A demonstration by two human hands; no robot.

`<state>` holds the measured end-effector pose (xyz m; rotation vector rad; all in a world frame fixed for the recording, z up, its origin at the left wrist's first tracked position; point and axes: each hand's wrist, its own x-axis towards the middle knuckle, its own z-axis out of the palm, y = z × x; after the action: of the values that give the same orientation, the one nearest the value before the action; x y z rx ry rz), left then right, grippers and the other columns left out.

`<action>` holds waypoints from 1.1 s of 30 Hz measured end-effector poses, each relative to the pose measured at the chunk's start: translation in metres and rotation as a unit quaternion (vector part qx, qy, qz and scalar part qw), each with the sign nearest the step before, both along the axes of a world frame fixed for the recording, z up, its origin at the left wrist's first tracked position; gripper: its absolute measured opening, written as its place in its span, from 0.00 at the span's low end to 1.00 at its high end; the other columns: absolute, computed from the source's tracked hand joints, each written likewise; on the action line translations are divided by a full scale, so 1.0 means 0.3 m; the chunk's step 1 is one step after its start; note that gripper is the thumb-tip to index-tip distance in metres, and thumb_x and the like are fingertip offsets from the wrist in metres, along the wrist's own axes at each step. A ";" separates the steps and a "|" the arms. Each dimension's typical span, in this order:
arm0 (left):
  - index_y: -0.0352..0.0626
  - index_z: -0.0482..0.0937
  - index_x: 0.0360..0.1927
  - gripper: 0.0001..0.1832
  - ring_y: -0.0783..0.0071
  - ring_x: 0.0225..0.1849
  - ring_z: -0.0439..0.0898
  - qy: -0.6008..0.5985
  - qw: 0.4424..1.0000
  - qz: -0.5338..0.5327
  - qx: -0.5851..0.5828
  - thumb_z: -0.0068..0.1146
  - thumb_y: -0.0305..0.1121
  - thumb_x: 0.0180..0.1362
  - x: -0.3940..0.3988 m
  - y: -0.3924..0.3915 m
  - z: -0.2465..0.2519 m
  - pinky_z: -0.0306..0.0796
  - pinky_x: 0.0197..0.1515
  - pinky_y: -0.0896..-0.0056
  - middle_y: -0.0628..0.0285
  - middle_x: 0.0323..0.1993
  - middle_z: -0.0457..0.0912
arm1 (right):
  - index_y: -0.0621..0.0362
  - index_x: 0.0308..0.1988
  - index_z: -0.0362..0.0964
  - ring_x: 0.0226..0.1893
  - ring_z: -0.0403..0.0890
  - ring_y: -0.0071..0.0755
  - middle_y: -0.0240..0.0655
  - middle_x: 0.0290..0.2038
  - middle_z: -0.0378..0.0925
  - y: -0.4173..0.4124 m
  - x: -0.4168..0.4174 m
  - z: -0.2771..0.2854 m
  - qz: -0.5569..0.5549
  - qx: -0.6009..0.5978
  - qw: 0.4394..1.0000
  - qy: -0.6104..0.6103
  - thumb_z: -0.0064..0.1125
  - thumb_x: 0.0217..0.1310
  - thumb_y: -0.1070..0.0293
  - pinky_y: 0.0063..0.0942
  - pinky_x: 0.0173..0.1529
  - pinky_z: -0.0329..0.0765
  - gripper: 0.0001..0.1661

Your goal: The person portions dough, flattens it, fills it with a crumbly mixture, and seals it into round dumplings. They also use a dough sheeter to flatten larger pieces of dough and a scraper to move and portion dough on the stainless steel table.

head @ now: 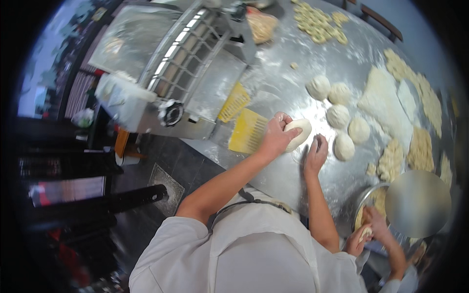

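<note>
My left hand (279,132) grips an oval piece of smooth white dough (300,134), thumb across its side, over the floured steel table (278,175). Just right of that dough, my right hand (316,155) is on edge at the tabletop, holding nothing, its thumb and fingers apart. Beyond it lie several round dough balls, among them a near one (344,147) and a far one (318,88). A yellow toothed dough scraper (247,131) lies beside my left wrist.
A dough sheeter (183,55) with a roller guard stands at the left. Flat dough (384,102) and small dough pieces (315,22) lie farther off. At right, a co-worker's hands (370,223) work over a metal bowl (361,205) of filling. A second yellow scraper (235,102) touches the sheeter.
</note>
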<state>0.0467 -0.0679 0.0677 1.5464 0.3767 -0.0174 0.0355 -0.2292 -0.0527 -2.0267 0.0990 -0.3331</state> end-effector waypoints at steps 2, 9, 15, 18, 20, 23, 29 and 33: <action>0.36 0.73 0.44 0.17 0.76 0.34 0.82 -0.018 0.997 0.005 0.077 0.70 0.26 0.56 0.002 0.067 0.213 0.77 0.36 0.74 0.59 0.34 0.82 | 0.64 0.54 0.73 0.49 0.78 0.43 0.45 0.49 0.79 0.001 -0.002 0.009 0.005 -0.051 0.999 0.005 0.53 0.70 0.66 0.38 0.58 0.72 0.18; 0.36 0.75 0.46 0.19 0.73 0.34 0.85 -0.163 0.969 0.130 0.133 0.71 0.32 0.57 -0.023 0.420 0.828 0.82 0.37 0.71 0.60 0.38 0.84 | 0.62 0.54 0.75 0.44 0.78 0.41 0.41 0.45 0.81 -0.019 0.004 0.023 0.037 -0.066 0.997 -0.019 0.54 0.67 0.68 0.39 0.56 0.72 0.18; 0.44 0.82 0.45 0.17 0.82 0.27 0.83 -0.168 0.904 0.114 0.376 0.71 0.41 0.58 0.103 1.001 1.087 0.75 0.27 0.78 0.70 0.30 0.84 | 0.61 0.52 0.76 0.46 0.79 0.48 0.44 0.44 0.81 -0.027 0.020 -0.038 0.051 -0.066 0.993 -0.082 0.56 0.65 0.66 0.40 0.55 0.72 0.18; 0.39 0.81 0.45 0.18 0.74 0.32 0.81 -0.195 0.890 0.208 0.355 0.72 0.37 0.56 0.120 1.033 1.092 0.75 0.35 0.70 0.63 0.34 0.84 | 0.62 0.51 0.77 0.47 0.78 0.51 0.47 0.46 0.81 0.000 0.003 0.017 0.077 -0.109 0.990 -0.051 0.59 0.62 0.65 0.43 0.56 0.72 0.19; 0.36 0.82 0.45 0.16 0.70 0.34 0.82 -0.190 0.904 0.208 0.320 0.69 0.34 0.58 0.192 1.111 1.068 0.76 0.38 0.66 0.59 0.35 0.85 | 0.62 0.53 0.75 0.50 0.78 0.52 0.47 0.48 0.80 0.018 -0.001 0.033 0.110 -0.146 0.981 -0.064 0.64 0.59 0.64 0.43 0.59 0.71 0.24; 0.33 0.83 0.45 0.11 0.65 0.37 0.85 -0.141 0.948 0.135 0.253 0.62 0.31 0.63 0.255 1.310 1.047 0.80 0.43 0.62 0.56 0.39 0.86 | 0.63 0.59 0.70 0.56 0.75 0.53 0.49 0.54 0.77 0.142 -0.054 0.108 0.215 -0.134 0.967 0.005 0.70 0.54 0.62 0.42 0.64 0.69 0.35; 0.40 0.82 0.46 0.22 0.74 0.30 0.80 0.026 0.847 0.020 0.531 0.61 0.50 0.62 0.420 1.506 0.906 0.74 0.30 0.68 0.64 0.34 0.84 | 0.63 0.60 0.66 0.56 0.74 0.56 0.51 0.55 0.72 0.379 0.059 0.151 0.240 -0.191 0.949 0.066 0.79 0.44 0.58 0.44 0.59 0.73 0.46; 0.34 0.80 0.54 0.33 0.59 0.46 0.84 -0.032 0.825 -0.009 0.564 0.68 0.52 0.54 0.451 1.475 0.831 0.74 0.51 0.62 0.47 0.44 0.85 | 0.63 0.51 0.69 0.52 0.75 0.55 0.47 0.49 0.72 0.487 0.107 0.266 0.251 -0.274 0.916 0.151 0.81 0.39 0.59 0.46 0.55 0.76 0.41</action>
<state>0.1821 0.3746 0.3170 2.7230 0.3224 0.2946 0.0676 -0.0832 0.0269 -2.5481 -0.3604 0.3184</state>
